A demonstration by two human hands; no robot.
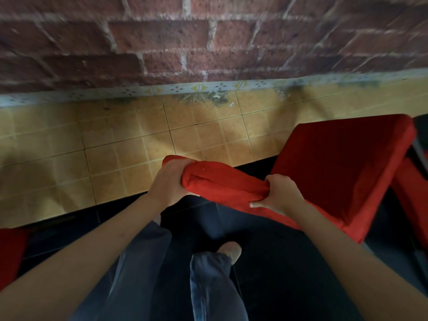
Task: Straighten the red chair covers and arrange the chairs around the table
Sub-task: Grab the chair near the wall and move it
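A chair with a red cover [342,163] stands to my right, seen from above, its seat sloping toward the brick wall. The top of its backrest is in front of me, with the red cloth bunched along it. My left hand [170,184] grips the left end of that bunched top edge. My right hand [279,195] grips the cloth further right, thumb pressed on the fabric. The chair's legs are hidden.
A brick wall [208,38] with a patterned tile border runs across the back, above yellow floor tiles [115,144]. Dark floor lies under my legs and feet. Another red-covered piece [11,251] shows at the left edge, and more red cloth [414,205] at the far right.
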